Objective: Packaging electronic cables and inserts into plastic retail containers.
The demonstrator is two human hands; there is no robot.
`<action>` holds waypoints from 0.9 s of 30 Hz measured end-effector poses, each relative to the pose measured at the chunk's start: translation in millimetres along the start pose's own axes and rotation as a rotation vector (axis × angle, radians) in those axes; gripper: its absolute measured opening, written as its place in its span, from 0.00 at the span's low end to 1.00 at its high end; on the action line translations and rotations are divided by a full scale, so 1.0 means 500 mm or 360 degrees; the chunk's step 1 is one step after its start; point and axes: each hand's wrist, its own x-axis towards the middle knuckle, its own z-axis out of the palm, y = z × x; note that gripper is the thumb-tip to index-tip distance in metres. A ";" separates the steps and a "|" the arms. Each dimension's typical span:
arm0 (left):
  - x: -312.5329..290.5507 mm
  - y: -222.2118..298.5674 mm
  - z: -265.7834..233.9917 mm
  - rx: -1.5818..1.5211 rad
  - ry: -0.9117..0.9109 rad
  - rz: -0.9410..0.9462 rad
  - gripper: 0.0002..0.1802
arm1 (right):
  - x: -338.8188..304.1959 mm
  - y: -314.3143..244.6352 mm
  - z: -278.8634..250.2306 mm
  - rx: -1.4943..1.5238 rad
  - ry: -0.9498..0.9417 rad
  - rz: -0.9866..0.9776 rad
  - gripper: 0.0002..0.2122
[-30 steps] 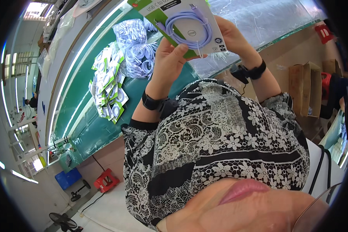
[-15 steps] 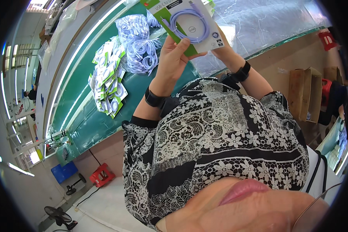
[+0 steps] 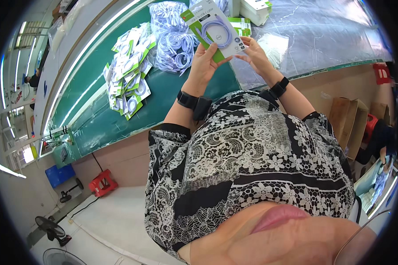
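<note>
I hold up a packaged cable, a white and green card with a coiled lilac cable on its front. My left hand grips its lower left edge, thumb over the front and fingers behind. At the lower right corner, the bent fingers of my right hand close on the card's edge. Left of my hands lies a heap of similar packaged cables on the green table. Between heap and hands rest clear bags of coiled lilac cables.
Behind the held card lie a green package and a stack of white cards. A clear bag of small white pieces sits on the grey sheet at right. Cardboard boxes and a red stool stand below table level.
The view has shifted, bringing more of the table's far side into sight. My right hand's fingers, earlier mostly behind the card, now show at its lower right corner. My left hand keeps its grip.
</note>
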 end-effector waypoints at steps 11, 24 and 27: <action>-0.027 -0.061 0.019 0.0101 0.0130 -0.0036 0.17 | 0.034 -0.071 0.017 -0.1087 0.0187 -0.0865 0.13; -0.055 -0.096 -0.007 0.0252 0.0309 -0.0113 0.20 | 0.031 -0.045 0.054 -0.1822 0.0136 -0.1150 0.22; -0.066 -0.096 -0.010 0.0300 0.0303 -0.0145 0.20 | 0.028 -0.062 0.069 -0.2227 -0.0192 -0.1622 0.20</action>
